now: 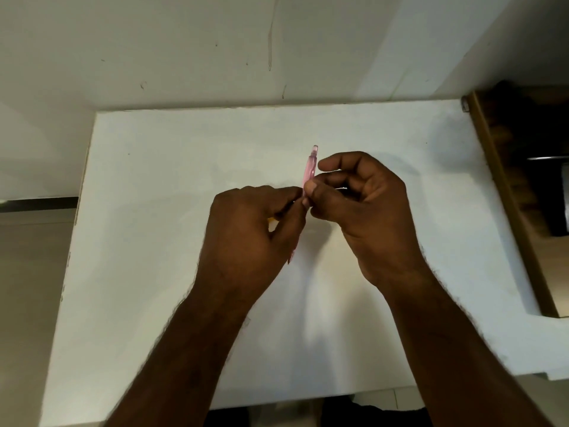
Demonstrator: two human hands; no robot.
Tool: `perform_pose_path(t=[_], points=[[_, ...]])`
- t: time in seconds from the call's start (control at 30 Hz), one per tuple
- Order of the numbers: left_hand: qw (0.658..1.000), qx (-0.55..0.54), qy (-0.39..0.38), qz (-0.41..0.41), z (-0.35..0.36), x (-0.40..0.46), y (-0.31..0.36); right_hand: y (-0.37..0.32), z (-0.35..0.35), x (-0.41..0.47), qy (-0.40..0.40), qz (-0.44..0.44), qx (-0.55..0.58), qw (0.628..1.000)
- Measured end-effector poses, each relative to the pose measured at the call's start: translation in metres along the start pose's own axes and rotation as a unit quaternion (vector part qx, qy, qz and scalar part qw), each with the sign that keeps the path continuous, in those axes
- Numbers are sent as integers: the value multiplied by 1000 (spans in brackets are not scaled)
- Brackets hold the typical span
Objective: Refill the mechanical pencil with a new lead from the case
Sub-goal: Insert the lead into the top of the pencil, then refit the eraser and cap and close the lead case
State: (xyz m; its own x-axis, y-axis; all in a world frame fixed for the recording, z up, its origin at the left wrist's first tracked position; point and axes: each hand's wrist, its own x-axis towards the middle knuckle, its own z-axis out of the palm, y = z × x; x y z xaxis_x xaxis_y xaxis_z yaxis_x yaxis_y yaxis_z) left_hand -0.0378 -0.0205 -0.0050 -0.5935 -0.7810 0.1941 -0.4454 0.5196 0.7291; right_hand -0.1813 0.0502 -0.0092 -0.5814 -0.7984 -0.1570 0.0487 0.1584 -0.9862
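Note:
A pink see-through mechanical pencil [310,166] stands nearly upright above the middle of the white table [154,211], cap end pointing away from me. My left hand [246,238] is closed around its lower half, and the pink tip [290,257] sticks out below the fingers. A small yellow bit [271,220] shows inside that fist; I cannot tell what it is. My right hand [366,211] pinches the pencil's middle with thumb and fingers, right beside the left fingertips. No lead is visible.
The table meets a white wall [215,50] at the back. A brown wooden frame [505,186] with dark objects behind it runs along the right side. The table's left edge drops to the floor [27,272].

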Motion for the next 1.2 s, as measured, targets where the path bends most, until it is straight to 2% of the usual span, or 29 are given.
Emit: perform_pose_path(t=[0.13,0.23,0.3,0.43,0.57,0.63,0.8,1.03,1.2], points=[[999,30,6,24,-1,1,-7,3,0,1,45,-7,-62,997],[996,-4,75,-50,-8,1,-13,10,-4,2,89,-30,-223,970],[991,13,96,-96,-12,1,-19,13,-6,0,91,-26,-310,946],[984,53,87,-147,-14,0,-27,17,-4,-1,68,-22,-383,921],[981,64,80,-163,-13,0,-26,13,-2,-3,85,-46,-432,897],[980,58,84,-171,-13,0,-27,7,2,-7,58,-80,-430,897],[980,58,84,-173,-14,1,-28,5,26,-19,-101,-105,-427,892],[979,63,63,-182,-13,0,-28,12,37,-23,-123,-92,-488,859],[979,65,47,-185,-11,0,-29,12,39,-24,-131,-90,-491,857]])
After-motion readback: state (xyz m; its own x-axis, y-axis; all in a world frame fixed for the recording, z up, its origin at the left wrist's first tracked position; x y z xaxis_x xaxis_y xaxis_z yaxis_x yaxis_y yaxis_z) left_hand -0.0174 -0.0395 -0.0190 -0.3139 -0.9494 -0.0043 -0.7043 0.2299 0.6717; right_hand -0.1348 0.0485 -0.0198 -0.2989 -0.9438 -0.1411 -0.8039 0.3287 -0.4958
